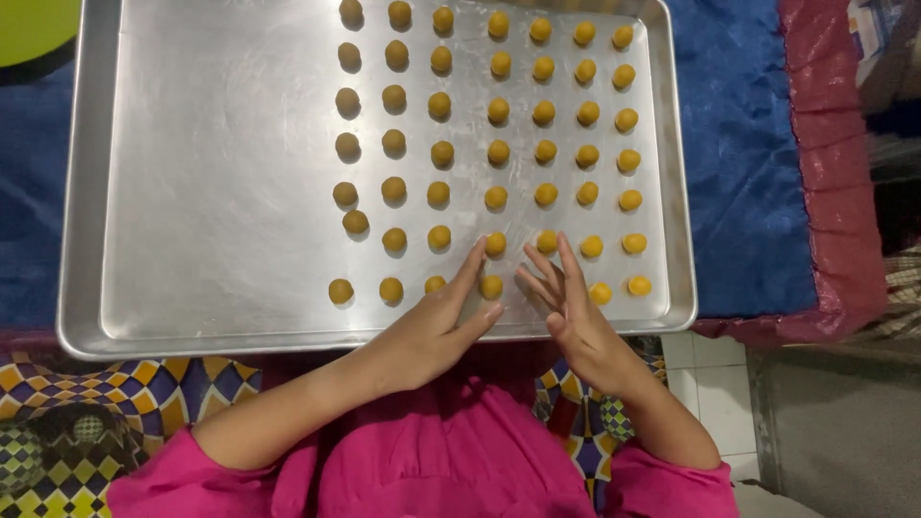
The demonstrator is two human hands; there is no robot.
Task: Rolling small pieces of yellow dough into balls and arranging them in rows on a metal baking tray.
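Note:
A large silver baking tray (192,192) holds several rows of small yellow-orange dough balls (497,109) filling its right half. My left hand (436,326) reaches over the tray's near rim, its fingertips beside a dough ball (491,286) in the nearest row. My right hand (566,307) hovers just to the right of it, fingers spread, near another ball (600,293). Neither hand visibly grips anything. The left half of the tray is bare metal.
The tray rests on a blue cloth (748,163) with a red edge (835,173). A patterned fabric (86,412) lies under my pink sleeves (432,460). A lime-green object (34,27) sits at the top left corner. White floor tiles (710,384) show at lower right.

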